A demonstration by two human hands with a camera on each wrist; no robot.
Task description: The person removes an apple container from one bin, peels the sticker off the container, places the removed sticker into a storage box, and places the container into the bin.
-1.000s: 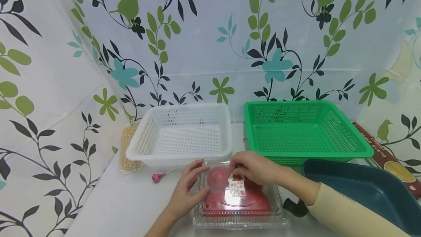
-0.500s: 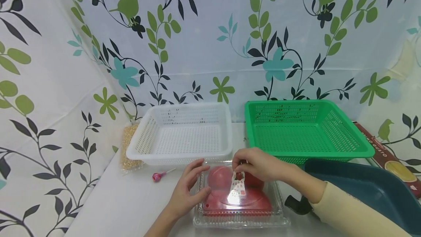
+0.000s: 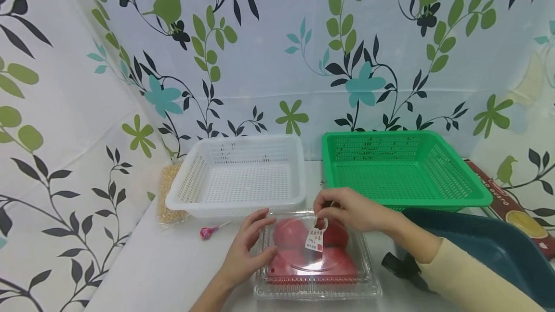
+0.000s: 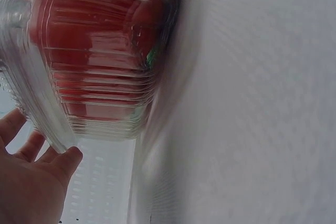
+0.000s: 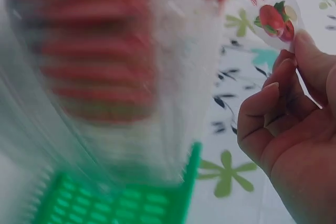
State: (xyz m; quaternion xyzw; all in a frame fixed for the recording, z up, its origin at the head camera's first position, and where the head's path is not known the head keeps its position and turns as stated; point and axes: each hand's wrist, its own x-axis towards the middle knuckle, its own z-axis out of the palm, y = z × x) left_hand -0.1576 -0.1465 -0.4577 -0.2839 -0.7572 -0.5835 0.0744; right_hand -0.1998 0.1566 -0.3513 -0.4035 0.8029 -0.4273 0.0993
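A clear plastic clamshell box (image 3: 316,273) of red tomatoes lies on the white table in front of me. My left hand (image 3: 260,237) rests against its left side, with the fingers spread and nearly straight. The left wrist view shows those fingers (image 4: 37,150) beside the ribbed box wall (image 4: 94,61). My right hand (image 3: 322,216) pinches the top of a white label sticker (image 3: 315,240). The sticker is lifted off the lid and hangs down from my fingertips. In the right wrist view the sticker (image 5: 273,11) sits between thumb and fingers (image 5: 294,66), with the box (image 5: 89,51) blurred beside it.
A white basket (image 3: 236,177) and a green basket (image 3: 399,167) stand side by side behind the box. A pink lollipop (image 3: 210,231) and a bag of corn kernels (image 3: 169,191) lie to the left. A dark teal tray (image 3: 477,249) and a brown carton (image 3: 516,206) are on the right.
My right hand has risen and drawn back to the right, peeling the sticker up from the lid. The left hand and the box have stayed put.
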